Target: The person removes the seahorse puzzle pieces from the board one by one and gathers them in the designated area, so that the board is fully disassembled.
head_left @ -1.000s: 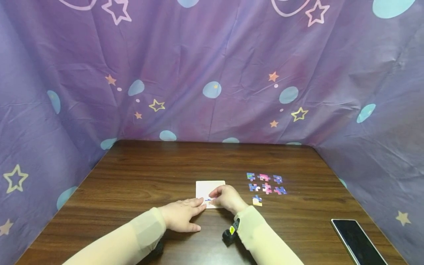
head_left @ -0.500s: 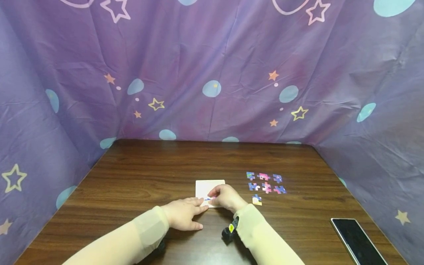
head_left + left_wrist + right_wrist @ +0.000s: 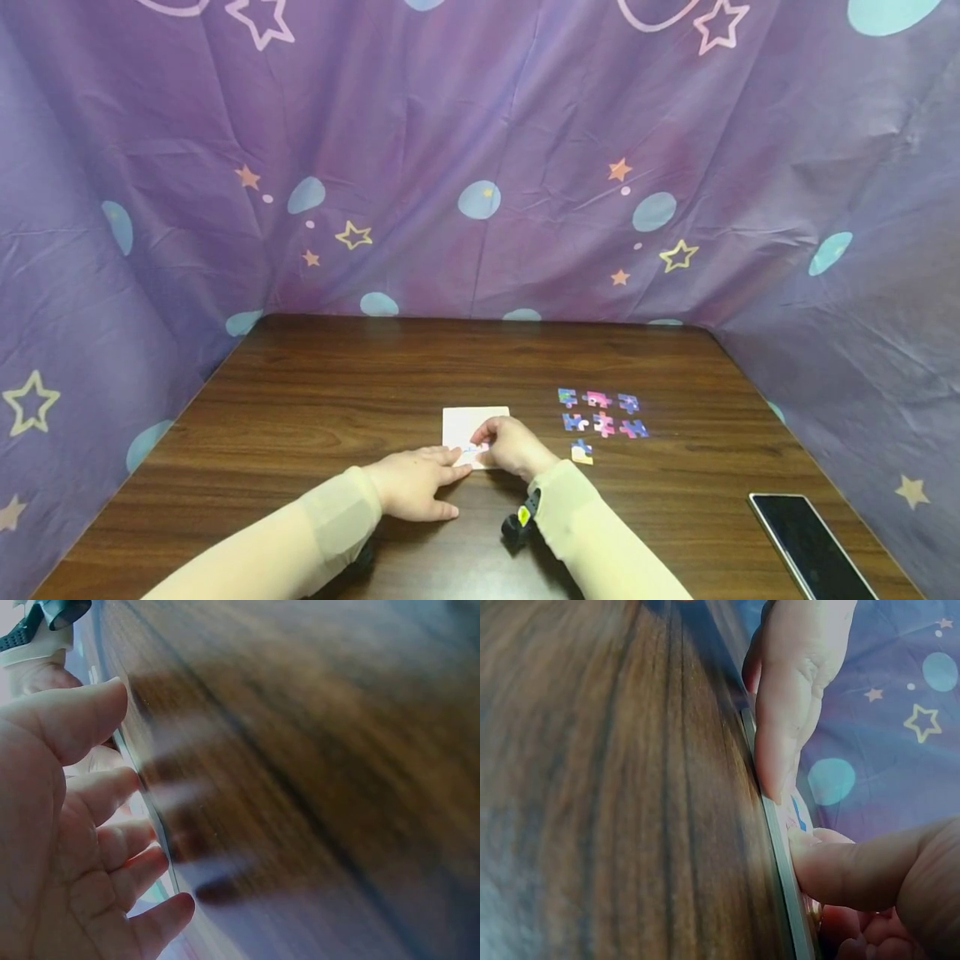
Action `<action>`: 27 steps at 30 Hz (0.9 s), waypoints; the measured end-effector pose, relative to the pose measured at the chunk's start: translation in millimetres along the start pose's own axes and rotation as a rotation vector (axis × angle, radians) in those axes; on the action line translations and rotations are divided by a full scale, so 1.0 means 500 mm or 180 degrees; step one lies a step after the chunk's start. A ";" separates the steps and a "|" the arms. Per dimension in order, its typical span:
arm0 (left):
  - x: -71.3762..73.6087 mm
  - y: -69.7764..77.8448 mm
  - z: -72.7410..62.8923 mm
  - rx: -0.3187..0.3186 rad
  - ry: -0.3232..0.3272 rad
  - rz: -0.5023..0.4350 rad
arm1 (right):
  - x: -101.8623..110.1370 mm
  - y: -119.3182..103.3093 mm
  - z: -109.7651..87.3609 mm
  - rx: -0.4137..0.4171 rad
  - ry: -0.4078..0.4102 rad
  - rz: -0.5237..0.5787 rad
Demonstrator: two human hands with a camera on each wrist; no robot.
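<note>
A white square board (image 3: 474,420) lies flat on the table. My left hand (image 3: 415,485) rests palm down at its near left edge, fingers extended onto the board and thumb spread on the wood. The left wrist view shows this hand (image 3: 71,817) with its fingertips along the board's edge. Over the right part of the board, my right hand (image 3: 517,447) pinches a small pink-and-blue puzzle piece (image 3: 472,451) against the surface. Fingers hide much of that piece. In the right wrist view, the right thumb (image 3: 855,870) is bent towards it, close to a left-hand finger.
Several loose puzzle pieces (image 3: 603,424) lie in rows right of the board, with a yellow-and-blue piece (image 3: 582,452) nearest. A phone (image 3: 813,546) lies at the table's right side. A purple curtain (image 3: 480,133) hangs behind the wooden table (image 3: 337,375).
My left hand has shifted slightly right, its fingers reaching a little farther over the board. My right hand keeps its pinch, nearly in place. The loose pieces have stayed put.
</note>
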State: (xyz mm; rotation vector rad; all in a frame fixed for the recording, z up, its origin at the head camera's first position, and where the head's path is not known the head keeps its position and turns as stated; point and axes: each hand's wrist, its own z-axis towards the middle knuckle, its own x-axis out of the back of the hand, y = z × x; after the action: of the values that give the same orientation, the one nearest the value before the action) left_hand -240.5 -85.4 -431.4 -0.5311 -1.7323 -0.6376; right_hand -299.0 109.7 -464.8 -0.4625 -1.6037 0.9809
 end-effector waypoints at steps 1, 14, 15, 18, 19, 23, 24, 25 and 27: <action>0.000 0.000 0.000 0.0002 -0.0002 -0.0004 | 0.000 0.000 0.000 -0.0012 0.0002 0.0011; -0.002 -0.001 0.001 0.0003 0.0022 0.0006 | 0.001 0.002 -0.001 -0.0020 0.0034 0.0126; -0.003 -0.001 0.001 0.0002 0.0023 0.0009 | 0.001 0.002 -0.001 -0.0021 0.0035 0.0128; -0.002 -0.001 0.001 -0.0006 0.0029 0.0020 | 0.001 0.003 -0.003 -0.0011 0.0048 0.0136; -0.002 -0.001 0.001 -0.0010 0.0030 0.0029 | 0.001 0.002 -0.003 -0.0016 0.0050 0.0135; -0.002 0.000 0.001 -0.0004 0.0031 0.0038 | -0.001 0.004 -0.003 -0.0002 0.0058 0.0131; -0.001 0.000 0.001 -0.0001 0.0034 0.0040 | -0.002 0.005 -0.002 0.0010 0.0063 0.0123; -0.001 0.000 0.001 0.0002 0.0033 0.0039 | -0.002 0.005 -0.002 0.0017 0.0067 0.0120; 0.000 0.002 0.000 0.0008 0.0029 0.0035 | -0.002 0.007 -0.001 0.0068 0.0083 0.0119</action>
State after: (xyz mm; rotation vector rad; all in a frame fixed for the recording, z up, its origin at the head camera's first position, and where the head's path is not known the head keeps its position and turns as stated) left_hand -240.0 -84.8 -431.0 -0.5350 -1.7203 -0.6292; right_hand -299.1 111.1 -468.0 -0.4903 -1.5649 1.0154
